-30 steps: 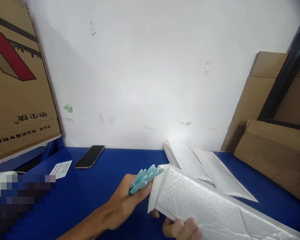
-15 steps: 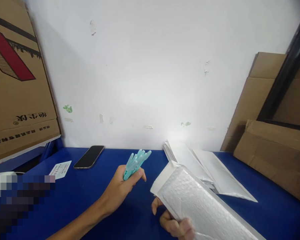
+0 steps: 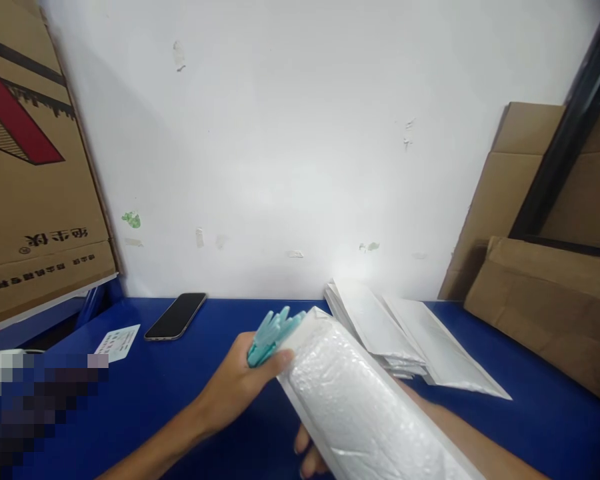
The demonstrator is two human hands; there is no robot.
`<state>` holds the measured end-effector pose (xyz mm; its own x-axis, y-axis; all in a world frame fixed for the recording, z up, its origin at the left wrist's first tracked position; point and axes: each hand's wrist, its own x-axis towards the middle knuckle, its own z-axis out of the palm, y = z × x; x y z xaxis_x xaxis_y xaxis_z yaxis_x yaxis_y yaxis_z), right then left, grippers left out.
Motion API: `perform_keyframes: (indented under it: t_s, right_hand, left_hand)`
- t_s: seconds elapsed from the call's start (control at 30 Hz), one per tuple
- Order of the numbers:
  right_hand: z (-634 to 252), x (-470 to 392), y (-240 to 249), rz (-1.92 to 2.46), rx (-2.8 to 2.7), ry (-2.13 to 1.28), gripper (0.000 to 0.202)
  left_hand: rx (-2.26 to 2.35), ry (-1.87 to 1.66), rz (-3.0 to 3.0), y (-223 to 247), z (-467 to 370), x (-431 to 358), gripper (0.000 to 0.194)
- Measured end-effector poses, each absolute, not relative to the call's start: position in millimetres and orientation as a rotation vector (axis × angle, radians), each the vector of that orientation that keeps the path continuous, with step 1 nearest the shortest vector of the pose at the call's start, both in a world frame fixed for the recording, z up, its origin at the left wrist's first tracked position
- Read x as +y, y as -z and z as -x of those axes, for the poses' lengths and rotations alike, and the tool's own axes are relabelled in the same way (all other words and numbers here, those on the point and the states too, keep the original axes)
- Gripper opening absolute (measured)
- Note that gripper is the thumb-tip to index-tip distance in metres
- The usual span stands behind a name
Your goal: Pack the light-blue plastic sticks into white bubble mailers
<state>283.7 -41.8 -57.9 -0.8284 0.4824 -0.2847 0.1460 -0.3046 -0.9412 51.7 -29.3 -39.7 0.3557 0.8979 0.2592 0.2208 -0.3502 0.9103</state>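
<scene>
My left hand point(image 3: 253, 370) is closed around a bundle of thin teal plastic sticks point(image 3: 274, 335), whose tips point up and fan out. Its thumb presses on the flap end of a white padded bubble mailer point(image 3: 365, 400), close beside the sticks. From beneath, my right hand point(image 3: 311, 459) grips the mailer. Only a few of its fingertips show at the left edge, the rest being covered by the mailer. The mailer lies tilted, its flap end towards the upper left and its lower end out of frame.
More white bubble mailers point(image 3: 370, 317) lie stacked by the wall, with another mailer point(image 3: 445, 340) beside them. On the blue table point(image 3: 180, 380) rest a phone point(image 3: 177, 316) and a printed card point(image 3: 117, 342). Cardboard boxes point(image 3: 545, 313) stand right, and a large carton point(image 3: 35, 193) left.
The mailer has moved left and up to my left hand, whose thumb now touches its flap end. My right hand has slipped further out of sight underneath.
</scene>
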Motion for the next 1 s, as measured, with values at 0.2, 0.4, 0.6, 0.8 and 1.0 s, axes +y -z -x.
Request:
perform_keyframes:
  t_s: [0.2, 0.4, 0.6, 0.8, 1.0]
  right_hand:
    - [-280.7, -63.8, 32.3, 0.446, -1.074, -2.532, 0.095]
    - [-280.9, -64.9, 38.0, 0.399, -1.016, -2.468, 0.074]
    - [-281.2, -58.7, 45.3, 0.828, -0.951, -2.193, 0.037]
    - [-280.9, -58.9, 53.4, 1.216, -1.151, -1.860, 0.046]
    - [-287.2, -52.0, 61.4, 1.211, -1.100, -1.894, 0.024]
  left_hand:
    - [1.147, -1.041, -1.810, 42.0, -43.0, -16.5, 0.035]
    - [1.123, -0.984, -1.983, 45.6, -42.5, -11.3, 0.040]
    - [1.275, -0.716, -2.366, 43.9, -35.5, -4.7, 0.015]
    - [1.483, -0.452, -2.647, 41.2, -29.6, 1.7, 0.029]
    - [1.313, -0.230, -2.992, 47.9, -26.7, 9.6, 0.014]
